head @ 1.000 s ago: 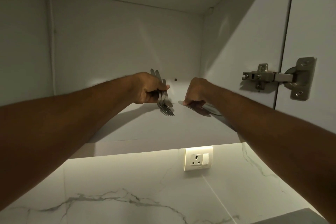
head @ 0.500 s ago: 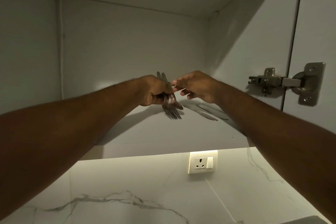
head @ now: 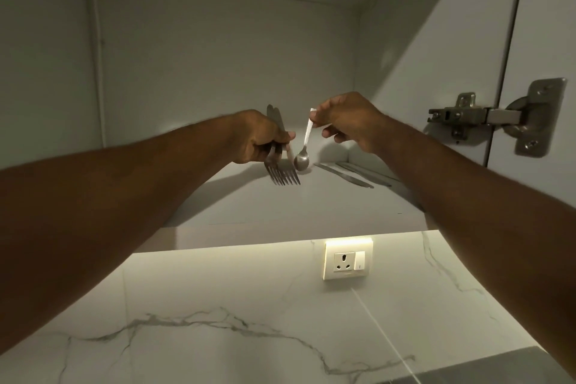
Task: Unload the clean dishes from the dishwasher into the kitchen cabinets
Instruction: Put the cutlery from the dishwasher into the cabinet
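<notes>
Both arms reach up into an open wall cabinet. My left hand [head: 260,137] grips a bundle of forks [head: 284,177], tines pointing down over the cabinet shelf [head: 280,206]. My right hand [head: 346,120] pinches the handle end of a small spoon [head: 303,159], which hangs bowl-down just right of the forks. Two knives [head: 355,176] lie flat on the shelf toward the right wall, below my right wrist.
The cabinet's right side wall carries a metal hinge [head: 495,117] joined to the open door [head: 554,25]. Below the shelf is a lit marble backsplash with a wall socket [head: 348,260]. A grey surface corner [head: 486,368] shows at bottom right.
My right hand left the knives lying on the shelf, rose to the bundle in my left hand and drew one spoon out of it to the right.
</notes>
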Available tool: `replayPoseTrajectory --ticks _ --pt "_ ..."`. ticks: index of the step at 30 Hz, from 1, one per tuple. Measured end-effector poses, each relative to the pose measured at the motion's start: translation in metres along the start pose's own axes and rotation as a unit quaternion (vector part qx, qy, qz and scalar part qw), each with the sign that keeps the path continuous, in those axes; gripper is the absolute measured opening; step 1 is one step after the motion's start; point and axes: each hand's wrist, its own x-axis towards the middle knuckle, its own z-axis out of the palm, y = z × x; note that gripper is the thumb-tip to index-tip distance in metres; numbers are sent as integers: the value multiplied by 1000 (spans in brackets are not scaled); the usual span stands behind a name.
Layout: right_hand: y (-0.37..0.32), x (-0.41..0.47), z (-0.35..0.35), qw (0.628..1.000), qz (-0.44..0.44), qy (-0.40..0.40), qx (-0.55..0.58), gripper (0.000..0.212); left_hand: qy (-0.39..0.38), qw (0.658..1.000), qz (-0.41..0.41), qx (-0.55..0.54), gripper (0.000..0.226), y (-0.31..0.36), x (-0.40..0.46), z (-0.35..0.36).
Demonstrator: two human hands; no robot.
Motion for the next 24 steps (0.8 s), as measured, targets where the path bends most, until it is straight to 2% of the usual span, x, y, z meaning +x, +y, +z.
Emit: replayPoseTrajectory --ticks 6,10,15,18,24 --pt "1 0 5 986 -127 44 -96 8 37 998 -14 49 19 -5 2 -8" --pt "-1 -3 3 964 -199 -36 -173 11 45 995 -27 81 21 -7 3 -12" --pt "-1 -7 3 929 -185 -146 -287 2 53 993 -31 102 28 -8 4 -16" --pt "-1 -12 5 908 -156 -240 -307 8 51 992 -36 113 27 -8 5 -17" --pt "-3 -12 3 899 -160 -277 -300 8 47 993 -32 101 25 -8 7 -17"
